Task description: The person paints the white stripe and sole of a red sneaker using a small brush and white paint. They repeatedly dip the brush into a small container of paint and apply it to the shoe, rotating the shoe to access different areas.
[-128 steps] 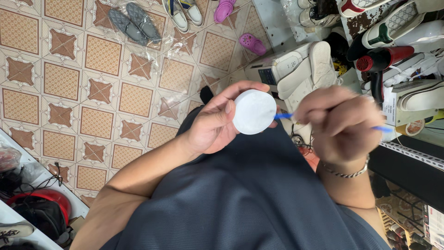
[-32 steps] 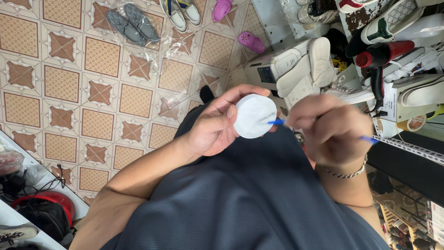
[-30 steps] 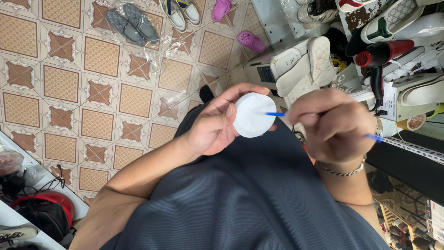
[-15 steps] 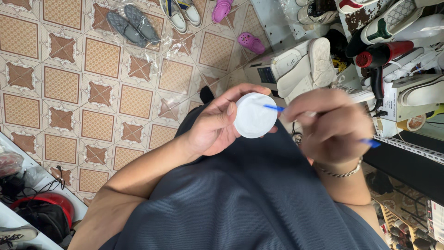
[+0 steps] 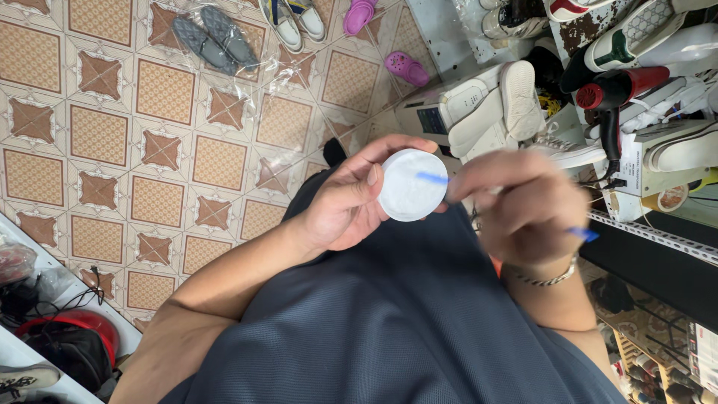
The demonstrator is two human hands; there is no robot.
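Note:
My left hand grips a small round white jar at chest height, its open face turned toward me. My right hand pinches a thin blue-handled tool, likely a small brush, whose front end lies across the white paste inside the jar. The tool's back end sticks out past my right wrist, which wears a metal bracelet. My dark grey shirt fills the lower frame.
Patterned brown tiles cover the floor. Grey shoes in a plastic bag, pink sandals, and white sneakers lie around. A red and black hair dryer and boxes sit at right. A red bag sits lower left.
My right hand has shifted slightly, moving the blue tool's tip across the inside of the jar. My left hand keeps the jar in the same place.

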